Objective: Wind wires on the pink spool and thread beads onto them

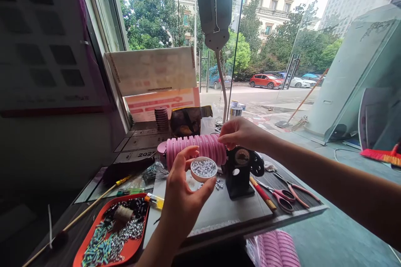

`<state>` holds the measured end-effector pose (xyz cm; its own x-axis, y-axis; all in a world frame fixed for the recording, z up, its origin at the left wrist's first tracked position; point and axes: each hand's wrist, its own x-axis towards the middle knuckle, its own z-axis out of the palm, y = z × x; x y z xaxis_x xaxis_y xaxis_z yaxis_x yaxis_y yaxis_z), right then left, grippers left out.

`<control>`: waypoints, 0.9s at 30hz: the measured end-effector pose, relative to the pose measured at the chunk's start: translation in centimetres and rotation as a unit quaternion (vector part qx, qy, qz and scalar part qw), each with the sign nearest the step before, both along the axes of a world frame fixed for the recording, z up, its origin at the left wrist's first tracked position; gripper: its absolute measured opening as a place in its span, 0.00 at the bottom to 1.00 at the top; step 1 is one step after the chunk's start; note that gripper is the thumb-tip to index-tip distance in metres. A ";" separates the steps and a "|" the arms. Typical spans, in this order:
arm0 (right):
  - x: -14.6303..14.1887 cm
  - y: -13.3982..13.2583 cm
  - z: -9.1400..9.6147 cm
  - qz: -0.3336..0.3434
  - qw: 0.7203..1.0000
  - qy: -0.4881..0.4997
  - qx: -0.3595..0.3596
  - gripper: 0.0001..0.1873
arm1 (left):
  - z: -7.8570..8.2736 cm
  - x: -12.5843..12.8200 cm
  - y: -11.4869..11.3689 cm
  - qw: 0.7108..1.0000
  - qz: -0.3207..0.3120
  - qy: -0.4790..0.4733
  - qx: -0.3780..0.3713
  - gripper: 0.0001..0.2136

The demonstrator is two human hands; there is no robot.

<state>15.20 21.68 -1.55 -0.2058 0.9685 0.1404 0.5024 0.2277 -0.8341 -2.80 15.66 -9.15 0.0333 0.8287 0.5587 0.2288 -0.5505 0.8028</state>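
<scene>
My left hand (181, 194) holds up a small round pink dish (204, 169) filled with tiny white beads, gripped between thumb and fingers. Just behind it lies a row of stacked pink round dishes (196, 150) on its side. My right hand (241, 133) reaches across from the right, its fingers pinched on the right end of that pink row. A few loose beads (218, 183) lie on the grey board (225, 210) under the dish.
A black hand-crank device (239, 171) stands on the board. Red-handled scissors (282, 196) and pliers (296, 190) lie to its right. An orange tray (128, 248) of beads and tubes sits front left, beside a long stick (90, 206). A lamp arm (216, 16) hangs above; glass walls surround.
</scene>
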 end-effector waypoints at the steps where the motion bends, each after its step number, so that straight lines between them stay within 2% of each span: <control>1: 0.0 0.0 0.1 -0.001 1.000 -0.004 0.001 0.08 | 0.0 0.0 0.0 1.000 0.001 0.001 0.002 0.23; 7: -0.4 -0.2 0.5 0.000 1.000 -0.009 -0.013 0.09 | -0.1 0.1 0.0 1.000 -0.004 -0.007 -0.005 0.23; 11: -0.4 0.1 0.7 -0.003 0.999 -0.029 -0.025 0.08 | -0.6 -0.3 -0.9 1.000 -0.001 -0.006 -0.007 0.22; 15: 0.4 -0.2 0.7 0.017 0.997 -0.070 0.012 0.05 | -2.5 -1.8 -2.2 0.999 0.002 0.015 -0.044 0.23; 17: 0.8 -1.4 0.4 0.031 0.996 -0.067 0.050 0.11 | -3.9 -2.7 -2.5 0.996 0.017 0.024 -0.081 0.23; 21: 0.9 -5.5 -1.7 0.053 0.993 -0.063 0.084 0.15 | -6.9 -3.5 -2.4 0.987 0.067 0.033 -0.141 0.21; 24: 0.5 -8.4 -4.6 0.064 0.989 -0.122 0.062 0.16 | -8.7 -3.5 -2.1 0.979 0.102 0.073 -0.159 0.22; 27: 0.3 -10.0 -7.5 0.056 0.983 -0.164 0.057 0.15 | -10.0 -3.1 -1.9 0.973 0.128 0.125 -0.146 0.23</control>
